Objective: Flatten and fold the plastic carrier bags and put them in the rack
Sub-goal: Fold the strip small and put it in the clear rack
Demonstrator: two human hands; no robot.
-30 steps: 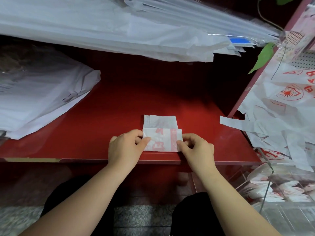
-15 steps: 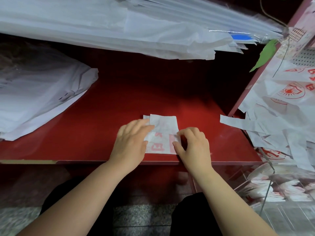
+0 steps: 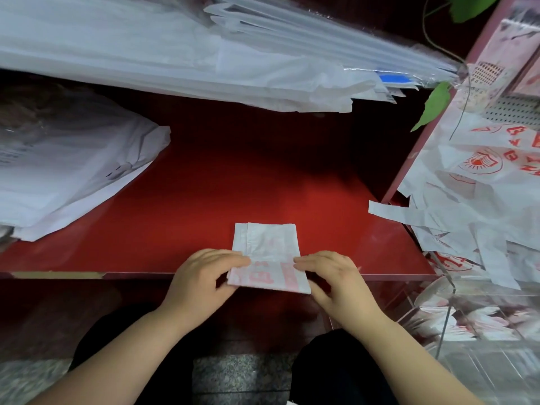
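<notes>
Two hands pinched one folded white red-printed plastic carrier bag (image 3: 267, 258).
It lay at the red tabletop's (image 3: 233, 185) near edge, left hand (image 3: 201, 277) and right hand (image 3: 336, 279) gripping opposite sides; one clear rack (image 3: 467, 325) stood right.

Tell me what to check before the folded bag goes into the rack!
1. Grip: the left hand and the right hand each pinch a near corner of the folded bag: ok.
2. Bag folded down to a small rectangle: ok.
3. Edges lined up: not ok, one layer sticks out along the left side.
4. Free slot in the clear rack at the lower right: cannot tell, folded bags already sit in it.
5. Open way into the rack: cannot tell, the loose bags hang down close to its top.
</notes>
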